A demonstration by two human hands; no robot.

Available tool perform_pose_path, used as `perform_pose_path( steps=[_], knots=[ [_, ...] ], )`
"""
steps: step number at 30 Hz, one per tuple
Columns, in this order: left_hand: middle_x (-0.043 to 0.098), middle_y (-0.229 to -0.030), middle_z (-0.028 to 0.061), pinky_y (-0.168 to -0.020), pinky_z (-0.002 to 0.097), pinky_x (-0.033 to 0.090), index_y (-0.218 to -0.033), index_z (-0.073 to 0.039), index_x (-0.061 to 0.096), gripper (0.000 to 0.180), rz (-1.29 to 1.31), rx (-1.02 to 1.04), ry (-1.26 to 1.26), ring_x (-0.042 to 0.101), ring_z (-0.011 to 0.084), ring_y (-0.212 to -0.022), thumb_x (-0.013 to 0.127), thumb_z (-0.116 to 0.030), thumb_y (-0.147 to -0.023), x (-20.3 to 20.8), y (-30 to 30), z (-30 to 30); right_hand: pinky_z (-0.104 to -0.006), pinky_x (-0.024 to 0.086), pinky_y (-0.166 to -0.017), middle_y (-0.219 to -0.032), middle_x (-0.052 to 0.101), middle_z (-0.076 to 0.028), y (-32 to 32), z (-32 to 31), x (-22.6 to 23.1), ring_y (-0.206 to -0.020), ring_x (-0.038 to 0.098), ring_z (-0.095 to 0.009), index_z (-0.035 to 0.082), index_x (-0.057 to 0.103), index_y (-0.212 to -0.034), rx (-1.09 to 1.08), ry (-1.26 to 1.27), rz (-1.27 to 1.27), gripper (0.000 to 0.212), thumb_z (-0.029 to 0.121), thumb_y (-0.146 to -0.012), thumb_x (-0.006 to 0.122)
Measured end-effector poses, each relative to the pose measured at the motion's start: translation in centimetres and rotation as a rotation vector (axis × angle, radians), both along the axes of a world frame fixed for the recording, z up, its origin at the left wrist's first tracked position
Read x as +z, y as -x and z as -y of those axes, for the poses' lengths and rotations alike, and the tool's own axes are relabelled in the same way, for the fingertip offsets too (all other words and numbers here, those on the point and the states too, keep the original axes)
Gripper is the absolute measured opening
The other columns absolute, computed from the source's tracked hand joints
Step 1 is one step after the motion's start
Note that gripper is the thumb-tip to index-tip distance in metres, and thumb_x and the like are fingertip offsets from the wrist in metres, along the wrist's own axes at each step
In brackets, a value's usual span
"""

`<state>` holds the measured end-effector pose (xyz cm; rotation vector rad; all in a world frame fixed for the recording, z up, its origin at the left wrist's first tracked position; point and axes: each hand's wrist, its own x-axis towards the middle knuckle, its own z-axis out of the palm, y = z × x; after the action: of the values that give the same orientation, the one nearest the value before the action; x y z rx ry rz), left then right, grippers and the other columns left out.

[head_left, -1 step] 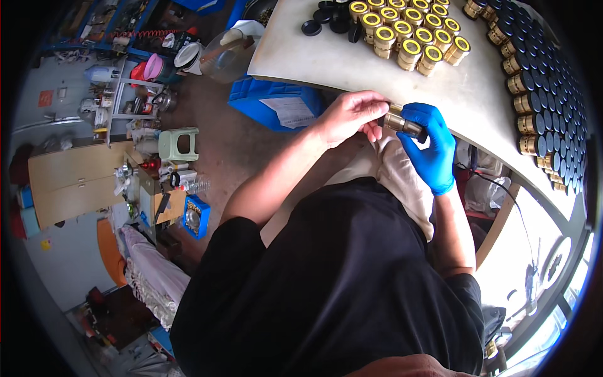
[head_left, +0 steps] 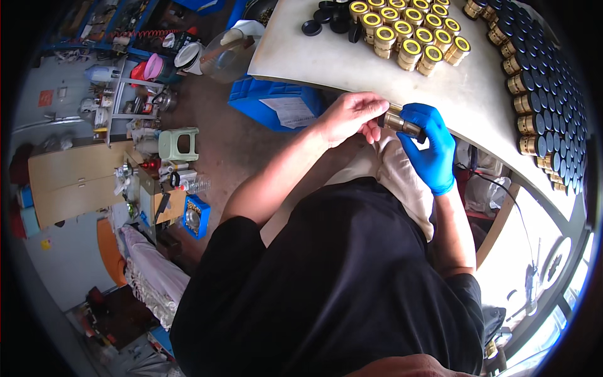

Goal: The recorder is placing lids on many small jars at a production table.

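Note:
My right hand (head_left: 433, 141), in a blue glove, is closed round a short brass cylinder (head_left: 396, 120) held level just off the table's near edge. My bare left hand (head_left: 355, 116) pinches a dark cap (head_left: 381, 119) at the cylinder's left end. The fingers partly hide that cap, so I cannot tell how far it sits on the brass. Beyond my hands, several brass cylinders with yellow rings on top (head_left: 411, 47) stand in rows on the pale table (head_left: 326, 60). Loose black caps (head_left: 311, 27) lie to their left.
Along the table's right side, many brass pieces with black caps (head_left: 532, 123) stand close together. A blue crate (head_left: 254, 100) sits below the table's left corner. Farther left are a pale green stool (head_left: 178, 144) and a small blue bin (head_left: 196, 217) on the floor.

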<state>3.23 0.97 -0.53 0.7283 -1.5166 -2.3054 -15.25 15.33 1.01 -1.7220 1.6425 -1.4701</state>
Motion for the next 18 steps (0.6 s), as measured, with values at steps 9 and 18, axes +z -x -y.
perform_pose_path(
  steps=[9,18],
  knots=[
    [0.07,-0.097,0.0046,-0.062,0.0233,0.057,-0.124,0.0,0.066,0.023,-0.068,0.032,0.121,0.068,0.0094,-0.073,0.067,-0.014,-0.106,0.1,0.2,-0.6,-0.0323,0.056,-0.09,-0.122,0.071,-0.009,0.2,-0.1,-1.9,-0.108,0.068,-0.016,0.002,0.068,-0.123,-0.052,-0.256,0.531,0.038,-0.002,-0.087,0.08],
    [0.07,-0.097,0.0037,-0.075,0.0267,0.059,-0.134,0.003,0.062,0.034,-0.105,0.111,0.419,0.069,0.0103,-0.083,0.07,-0.007,-0.102,-0.9,-0.1,-1.4,-0.0313,0.054,-0.098,-0.123,0.07,-0.009,0.1,0.2,-1.7,-0.113,0.066,-0.015,0.0,0.066,-0.124,-0.011,-0.248,0.595,0.037,0.0,-0.09,0.08]
  ],
)
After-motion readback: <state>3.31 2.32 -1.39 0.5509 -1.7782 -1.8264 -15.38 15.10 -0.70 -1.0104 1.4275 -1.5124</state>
